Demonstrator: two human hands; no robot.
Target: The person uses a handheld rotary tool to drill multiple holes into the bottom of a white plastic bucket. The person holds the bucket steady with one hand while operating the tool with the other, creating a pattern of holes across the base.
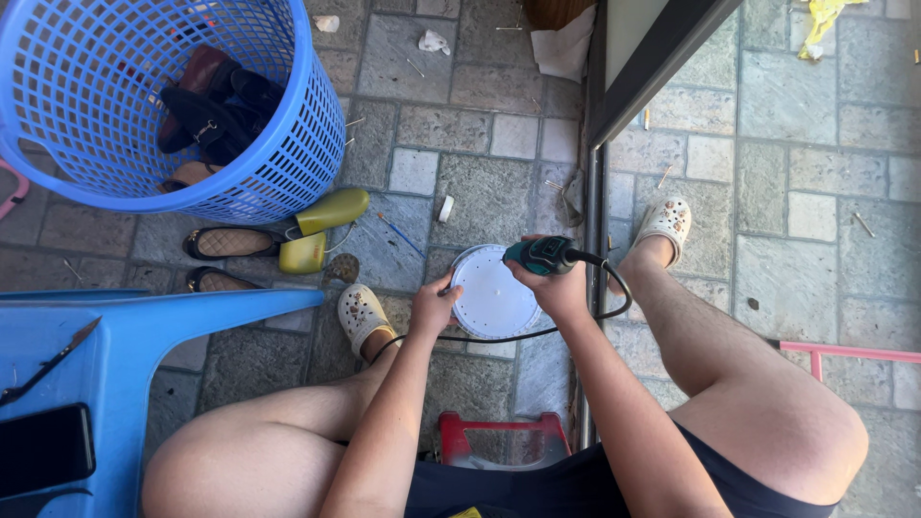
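Observation:
A round white plastic lid (491, 293) is held low between my knees, above the stone-tiled floor. My left hand (434, 305) grips its left rim. My right hand (558, 288) is closed around a small green and black corded power tool (543, 255), whose tip rests at the lid's upper right edge. A black cord (614, 288) loops from the tool under the lid toward my left leg. I sit on a low red stool (499, 436), wearing white perforated clogs (361, 314).
A blue plastic basket (240, 182) holding dark shoes stands upper left. Yellow heels (326, 216) and black flats (230, 243) lie beside it. A blue table (144, 326) with a black phone (43, 449) sits at left. A metal door track (593, 211) runs down the middle; a pink bar (844, 352) lies right.

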